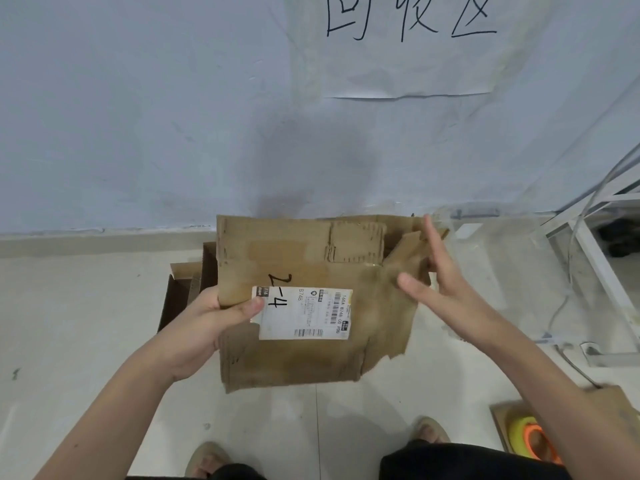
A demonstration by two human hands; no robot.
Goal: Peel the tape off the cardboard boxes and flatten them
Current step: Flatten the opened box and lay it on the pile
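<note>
At frame centre, flattened cardboard box pinched at its left edge by left hand, probably steadying it; right hand open-fingered, grasping nothing, likely poised to press the right flap flat.

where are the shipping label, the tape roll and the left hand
shipping label (pixel 304 313): head view, middle of the white sticker
tape roll (pixel 519 427): head view, its yellowish outer band
left hand (pixel 207 320): head view, back of the hand gripping the cardboard edge
</note>
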